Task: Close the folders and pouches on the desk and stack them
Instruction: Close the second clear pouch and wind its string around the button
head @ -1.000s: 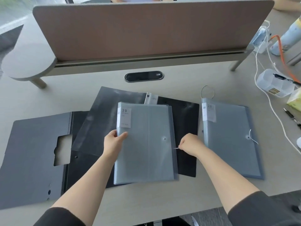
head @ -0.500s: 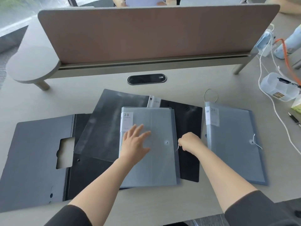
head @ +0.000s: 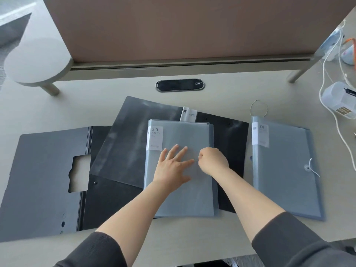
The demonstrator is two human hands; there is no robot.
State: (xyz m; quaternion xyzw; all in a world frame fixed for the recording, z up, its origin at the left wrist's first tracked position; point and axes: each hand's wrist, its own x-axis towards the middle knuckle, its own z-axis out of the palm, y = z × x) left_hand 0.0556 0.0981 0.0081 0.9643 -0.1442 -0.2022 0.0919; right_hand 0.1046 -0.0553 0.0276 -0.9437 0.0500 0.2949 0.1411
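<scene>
A pale wooden desk [head: 115, 89] backed by a brown divider panel [head: 192, 26] carries the whole job, and judging by how things lie it is not far along: nothing is stacked on purpose yet, and only one item looks fastened. The thing in hand is the translucent grey-blue pocket folder [head: 181, 197], lying shut in the middle of the desk with a white "20 pockets" label at its top left corner. The left hand [head: 173, 166] lies flat on its cover with fingers spread and straight, pressing it down. Just to the right of that hand, the right hand [head: 212, 160] is curled into a fist near the folder's right edge, seemingly pinching the closure cord, though the cord itself is too fine to make out, so I cannot tell what it grips. Beneath this folder lies an open black folder [head: 231, 135] with a smoky translucent cover [head: 125, 141] spread to the left. Further left of the centre folder, a dark grey folder [head: 44, 170] with a cut-out window lies wide open. To the right sits a second blue folder [head: 285, 170], shut, its cord at the button. The two dark ones remain to be closed, then all stacked.
</scene>
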